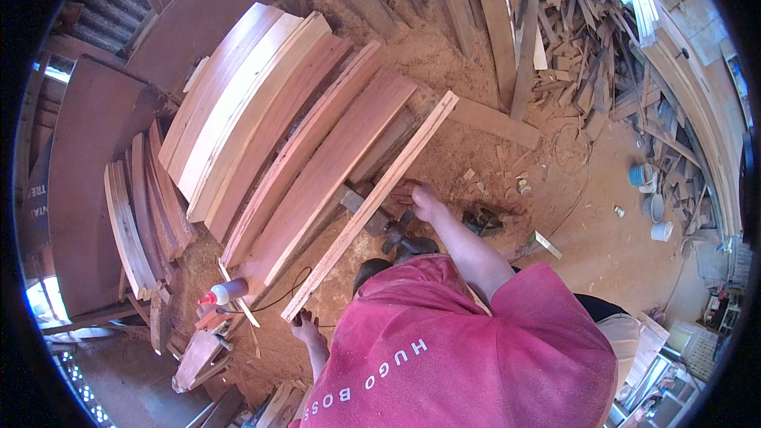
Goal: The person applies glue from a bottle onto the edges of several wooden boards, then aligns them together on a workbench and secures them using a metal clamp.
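A long, narrow wooden board (372, 202) stands on edge, slanting from lower left to upper right in front of me. My left hand (307, 329) is at its lower end, fingers bent against the wood. Farther up, my right hand (420, 200) grips the near side of the same board, its fingertips partly hidden. Between my hands, a dark metal clamp or vise (388, 230) sits beside the board; its jaws are not clearly visible. Just beyond lies a wide reddish board (341, 174).
Several curved planks (246, 103) are stacked beyond the board. A glue bottle with a red cap (226, 292) lies at the left. Wood offcuts (587, 55) pile up at the far right, near small buckets (652, 206). Sawdust (444, 71) covers the floor.
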A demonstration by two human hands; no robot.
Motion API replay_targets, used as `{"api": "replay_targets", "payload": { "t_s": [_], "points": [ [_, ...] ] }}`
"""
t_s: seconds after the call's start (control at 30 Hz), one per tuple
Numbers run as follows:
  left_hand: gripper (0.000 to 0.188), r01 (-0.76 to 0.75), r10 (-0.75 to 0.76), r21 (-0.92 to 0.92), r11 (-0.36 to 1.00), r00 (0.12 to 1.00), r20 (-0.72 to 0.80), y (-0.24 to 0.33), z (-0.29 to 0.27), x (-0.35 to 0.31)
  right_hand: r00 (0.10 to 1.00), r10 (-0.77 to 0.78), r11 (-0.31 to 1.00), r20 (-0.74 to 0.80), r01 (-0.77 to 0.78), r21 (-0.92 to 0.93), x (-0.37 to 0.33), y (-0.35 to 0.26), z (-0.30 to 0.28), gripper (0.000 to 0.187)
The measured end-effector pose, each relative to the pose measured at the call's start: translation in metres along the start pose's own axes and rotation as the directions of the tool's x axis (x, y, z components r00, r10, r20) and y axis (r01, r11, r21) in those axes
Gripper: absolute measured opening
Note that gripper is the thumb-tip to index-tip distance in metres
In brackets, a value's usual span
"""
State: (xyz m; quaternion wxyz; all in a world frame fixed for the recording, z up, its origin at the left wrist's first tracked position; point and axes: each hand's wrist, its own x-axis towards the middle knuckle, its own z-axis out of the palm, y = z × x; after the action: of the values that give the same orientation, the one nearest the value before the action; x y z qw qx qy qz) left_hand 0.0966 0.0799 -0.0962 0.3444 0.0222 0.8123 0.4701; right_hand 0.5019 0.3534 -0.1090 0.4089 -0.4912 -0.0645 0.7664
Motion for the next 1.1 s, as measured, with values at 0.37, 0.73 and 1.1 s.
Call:
{"api": "replay_targets", "payload": {
  "t_s": [0.37, 0.73, 1.1],
  "points": [
    [0.026, 0.007, -0.007, -0.009, 1.000, 1.000, 0.005, 0.002, 0.002, -0.002, 1.000, 0.015, 1.000, -0.008, -0.015, 0.013, 0.002, 0.003, 0.001, 0.024],
    [0.030, -0.008, 0.009, -0.021, 1.000, 1.000, 0.027, -0.005, -0.002, 0.005, 1.000, -0.009, 0.996, 0.019, 0.007, 0.087, 0.014, 0.019, -0.013, 0.026],
    [0.030, -0.014, 0.013, 0.027, 1.000, 1.000, 0.006, 0.002, 0.003, -0.002, 1.000, 0.010, 1.000, 0.004, -0.010, -0.016, 0.002, 0.008, -0.004, 0.020]
  ]
}}
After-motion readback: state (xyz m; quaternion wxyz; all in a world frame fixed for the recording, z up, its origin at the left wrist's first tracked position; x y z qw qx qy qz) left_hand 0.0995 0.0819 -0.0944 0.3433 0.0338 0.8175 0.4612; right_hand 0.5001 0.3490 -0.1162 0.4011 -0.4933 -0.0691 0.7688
